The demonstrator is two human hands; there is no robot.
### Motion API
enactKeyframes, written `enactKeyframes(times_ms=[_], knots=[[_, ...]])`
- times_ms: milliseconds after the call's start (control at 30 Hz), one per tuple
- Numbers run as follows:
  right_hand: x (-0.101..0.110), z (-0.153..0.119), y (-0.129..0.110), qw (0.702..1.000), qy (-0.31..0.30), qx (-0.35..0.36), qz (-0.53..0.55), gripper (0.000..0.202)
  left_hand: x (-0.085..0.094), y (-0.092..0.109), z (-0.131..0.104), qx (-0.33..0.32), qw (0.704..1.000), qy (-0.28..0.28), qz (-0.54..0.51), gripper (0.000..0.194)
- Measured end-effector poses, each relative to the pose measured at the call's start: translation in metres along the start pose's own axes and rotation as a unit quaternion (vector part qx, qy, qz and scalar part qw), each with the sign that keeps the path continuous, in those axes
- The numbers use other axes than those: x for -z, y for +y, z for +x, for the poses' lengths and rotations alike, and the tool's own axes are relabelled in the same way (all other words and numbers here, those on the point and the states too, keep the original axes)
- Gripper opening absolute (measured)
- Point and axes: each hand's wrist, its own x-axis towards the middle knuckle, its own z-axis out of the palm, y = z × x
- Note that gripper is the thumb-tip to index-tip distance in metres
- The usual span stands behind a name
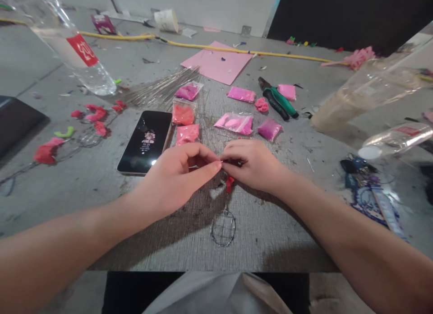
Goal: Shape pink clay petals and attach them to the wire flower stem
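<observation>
My left hand point(189, 169) and my right hand point(252, 165) meet above the middle of the table, thumbs and fingertips pinched together. A tiny pale speck shows between the fingertips, too small to name. Just below them a red clay-like piece point(229, 184) sits at the top of a small wire frame point(223, 228). The frame has an oval loop crossed by thin wires. Whether the fingers touch this wire piece is hidden. Small bags of pink clay point(234, 123) and coral clay point(187, 134) lie just beyond my hands.
A phone point(145, 140) lies left of my hands, near thin metal wires point(158, 90). Green-handled pliers point(279, 99) lie beyond the bags. Plastic bottles point(84, 57) stand at left and right point(358, 93). Wire pieces with red clay point(49, 150) are at left, blue ornaments point(370, 199) at right.
</observation>
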Motion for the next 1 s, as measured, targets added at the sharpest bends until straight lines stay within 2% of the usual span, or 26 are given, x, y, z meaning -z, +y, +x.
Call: enactKeyframes(times_ms=[100, 267, 400, 533, 667, 767, 900, 1000], knots=[[0.002, 0.002, 0.000, 1.000, -0.007, -0.013, 0.018, 0.009, 0.000, -0.003, 0.001, 0.002, 1.000, -0.003, -0.003, 0.017], [0.004, 0.005, 0.001, 0.996, -0.015, -0.073, 0.057, 0.006, -0.001, -0.004, 0.002, -0.003, 1.000, -0.002, -0.004, 0.019], [0.004, 0.003, 0.005, 0.999, -0.023, -0.013, 0.045, 0.007, -0.001, -0.001, 0.001, 0.001, 1.000, 0.005, 0.002, 0.021], [0.005, -0.002, 0.007, 0.999, -0.030, 0.030, -0.008, 0.018, -0.001, 0.000, 0.000, 0.004, 1.000, 0.000, 0.006, 0.020], [0.011, -0.009, 0.001, 0.998, 0.044, 0.031, -0.035, 0.016, -0.002, -0.001, 0.001, 0.007, 1.000, -0.011, 0.010, 0.020], [0.013, -0.016, -0.010, 0.995, 0.100, 0.024, -0.006, 0.014, -0.002, -0.001, 0.002, -0.008, 1.000, -0.003, -0.002, 0.016], [0.009, -0.022, -0.022, 0.990, 0.125, 0.054, 0.044, 0.025, -0.003, 0.000, 0.002, -0.006, 1.000, -0.023, -0.020, 0.012], [0.004, -0.023, -0.023, 0.987, 0.125, 0.091, 0.040, 0.018, -0.003, 0.000, 0.002, 0.002, 0.998, -0.054, -0.022, 0.015]])
